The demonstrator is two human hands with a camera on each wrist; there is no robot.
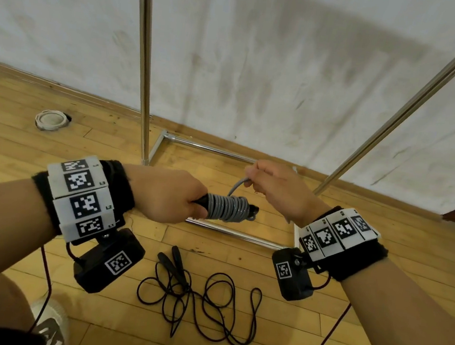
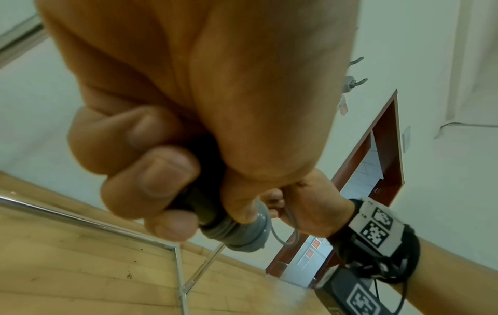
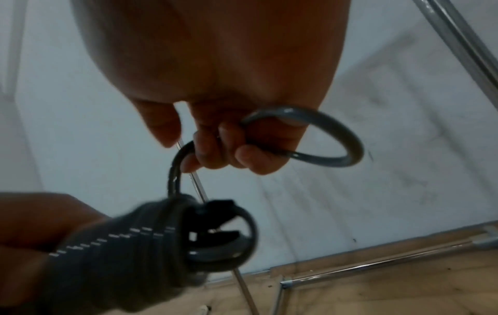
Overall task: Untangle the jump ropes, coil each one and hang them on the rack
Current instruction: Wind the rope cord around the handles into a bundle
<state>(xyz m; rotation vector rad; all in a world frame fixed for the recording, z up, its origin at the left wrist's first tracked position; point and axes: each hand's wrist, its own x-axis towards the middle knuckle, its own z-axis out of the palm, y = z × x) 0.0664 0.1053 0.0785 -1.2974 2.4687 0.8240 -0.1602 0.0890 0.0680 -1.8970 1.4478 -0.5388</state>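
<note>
Left hand (image 1: 168, 194): we hold it fisted around the black handles (image 1: 200, 200) of the grey rope (image 1: 227, 207), with the wound turns projecting from the fist toward 3 o'clock.
Right hand (image 1: 278, 189): we pinch the free tail of the grey rope in curled fingers (image 3: 213, 149), just beyond the wrap at 1 o'clock from it; a short loop of tail stands out past the fingers in the right wrist view.
Grey rope: most of its length lies in tight turns around the handles. Only the short tail remains loose between our two hands.
Black rope (image 1: 201, 301): it lies on the floor (image 1: 31, 236) at 6 o'clock from our hands, in loose overlapping loops, with its handles side by side at the 11 o'clock edge of the heap.
Rack (image 1: 145, 59): chrome uprights and base rails stand at 12 o'clock against the wall. No rope hangs on the parts in view.
Progress: we judge the ropes separated and the first coil nearly complete.
Remaining: secure the grey tail, hang that rope, then coil and hang the black rope.
</note>
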